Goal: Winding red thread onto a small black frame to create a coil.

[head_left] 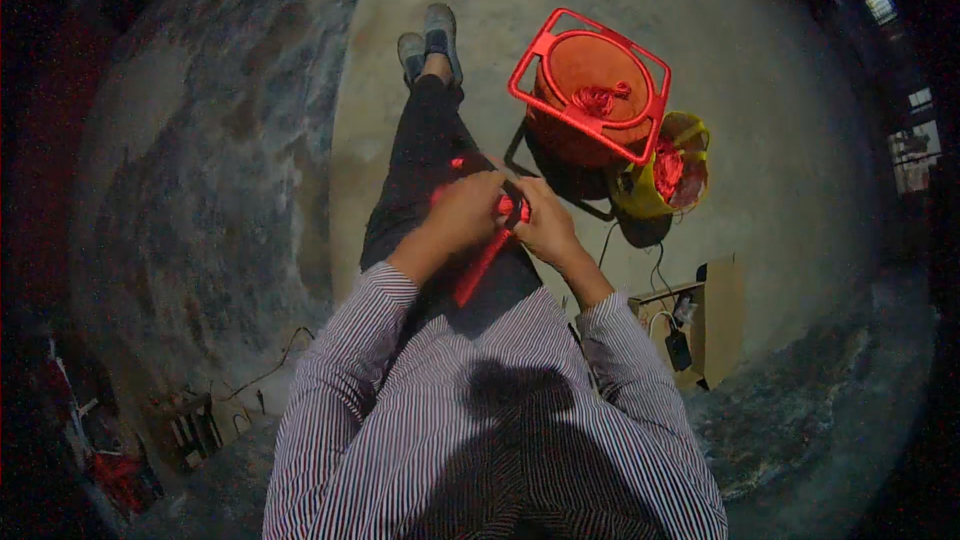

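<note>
Both hands meet right over the lap! The left hand (468, 208) is curled tight, knuckles up, closed around a red piece (482, 270); the right hand (548, 223) pinches it from the other side, thumb and fingers nearly together, though the exact fingertip grip is hidden. A dark strip (515, 204) shows between them; what it is, I can't tell. The red piece lies over the thighs, a straight arm slanting towards the body. It looks light and fairly stiff, unlikely to break; I'd hold it along that straight arm, close to the working point.

Outward now: dark, matt trousers (418, 145), finely striped shirt cuffs (390, 283). To the right, a red frame (558, 22), rounded square around a ring, rests tilted on a round rust-coloured stool (590, 58), with a soft tangle of red cord (597, 100) inside the ring. Just beside it, a yellow basket (640, 195) holds more glossy red strands (668, 172). Below, a cardboard box (722, 315); smooth grey concrete (780, 140) all round.
</note>
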A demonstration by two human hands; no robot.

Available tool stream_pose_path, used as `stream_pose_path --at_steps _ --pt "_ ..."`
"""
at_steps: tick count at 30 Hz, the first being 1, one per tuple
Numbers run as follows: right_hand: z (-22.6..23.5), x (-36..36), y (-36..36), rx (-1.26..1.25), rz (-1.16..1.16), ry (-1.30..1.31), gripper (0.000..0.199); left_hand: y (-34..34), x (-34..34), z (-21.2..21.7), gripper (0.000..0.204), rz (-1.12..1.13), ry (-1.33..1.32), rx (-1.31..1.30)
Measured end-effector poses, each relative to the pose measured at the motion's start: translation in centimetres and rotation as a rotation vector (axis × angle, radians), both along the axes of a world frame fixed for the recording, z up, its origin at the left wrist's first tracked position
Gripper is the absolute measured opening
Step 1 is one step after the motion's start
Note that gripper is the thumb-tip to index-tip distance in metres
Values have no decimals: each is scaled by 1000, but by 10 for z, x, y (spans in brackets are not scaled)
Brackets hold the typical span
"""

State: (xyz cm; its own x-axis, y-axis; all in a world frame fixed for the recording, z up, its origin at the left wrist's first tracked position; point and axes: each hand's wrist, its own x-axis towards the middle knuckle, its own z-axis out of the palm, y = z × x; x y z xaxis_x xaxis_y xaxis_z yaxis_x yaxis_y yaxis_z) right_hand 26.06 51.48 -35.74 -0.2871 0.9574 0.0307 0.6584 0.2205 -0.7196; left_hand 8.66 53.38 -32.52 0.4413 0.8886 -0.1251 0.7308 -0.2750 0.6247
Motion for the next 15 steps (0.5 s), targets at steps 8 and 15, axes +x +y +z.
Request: stream_pose_path --at_steps 8,15 --pt "53 51 -28 138 -148 195 32 -43 -9 -9 43 140 -264 527" --pt "121 45 -108 -234 330 966 35 -62 -4 -35 39 219 -463 -43"
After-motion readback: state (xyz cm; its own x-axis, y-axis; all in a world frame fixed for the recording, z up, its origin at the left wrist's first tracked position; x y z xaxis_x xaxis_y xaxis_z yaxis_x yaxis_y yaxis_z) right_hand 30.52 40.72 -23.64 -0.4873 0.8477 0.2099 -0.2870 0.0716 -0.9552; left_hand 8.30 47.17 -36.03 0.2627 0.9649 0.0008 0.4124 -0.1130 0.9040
